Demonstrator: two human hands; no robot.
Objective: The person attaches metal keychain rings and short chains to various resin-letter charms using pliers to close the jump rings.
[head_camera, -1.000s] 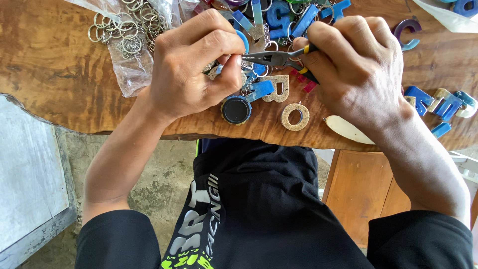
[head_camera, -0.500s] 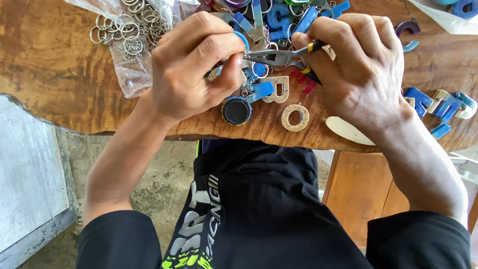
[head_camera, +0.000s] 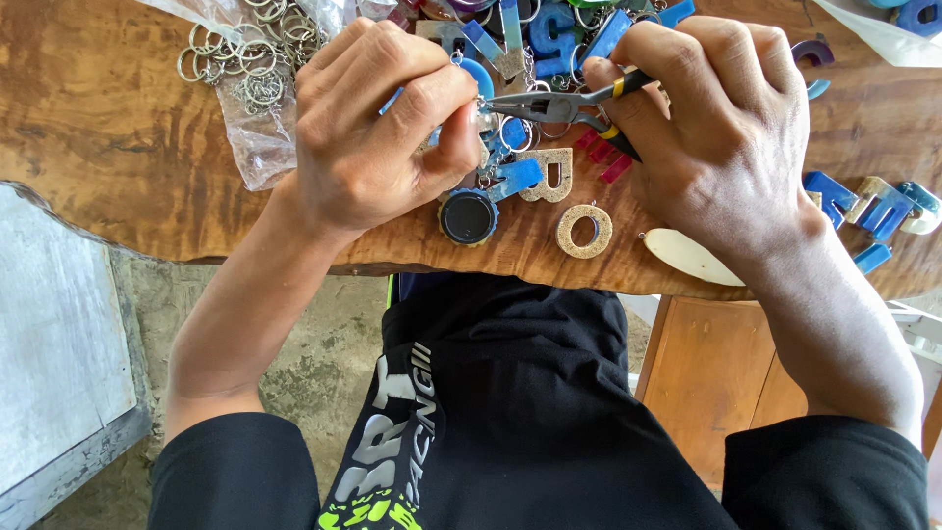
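- My left hand [head_camera: 378, 123] pinches a small blue keychain piece [head_camera: 478, 74] over the wooden table [head_camera: 88, 128], fingers curled tight around it.
- My right hand [head_camera: 716, 128] is closed on the handles of the needle-nose pliers [head_camera: 549, 103]; their tips meet a tiny ring at the piece.
- I judge the piece light, stiff and slick, so hold it by its flat faces.
- The ring looks springy; grip it near its split.
- Loose key rings [head_camera: 245, 49] lie on a plastic bag nearby.

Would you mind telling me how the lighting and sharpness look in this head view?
Head view: soft, even daylight, with no harsh glare on the wooden table; left hand, right hand and pliers sharp; straight edges bow slightly toward the corners.
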